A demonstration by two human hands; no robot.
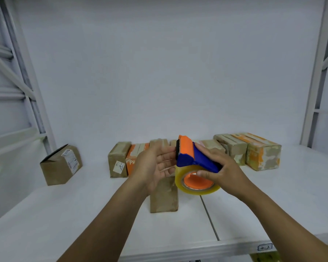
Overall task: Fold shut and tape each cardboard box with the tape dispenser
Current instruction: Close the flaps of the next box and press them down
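Clamps right grip (222, 173) on blue-and-orange plastic tape dispenser with clear roll (187, 159), mid-air over tall brown cardboard box (164, 195); holds left grip (155, 167) spread flat at its 9 o'clock. Looks mid-task: judges back row of worn cardboard boxes (233, 148) at 12 o'clock taped, lone brown labelled box (61, 165) at 9 o'clock seemingly unsealed.

The tape dispenser (195, 157) is smooth matt plastic, and its tape roll (180, 183) is glossy and translucent. At nine o'clock from it, the cardboard box (59, 167) is matt with a paper label (71, 161); at three o'clock, the orange box (263, 154) looks scuffed and peeling. The shelf (83, 214) is smooth painted metal.
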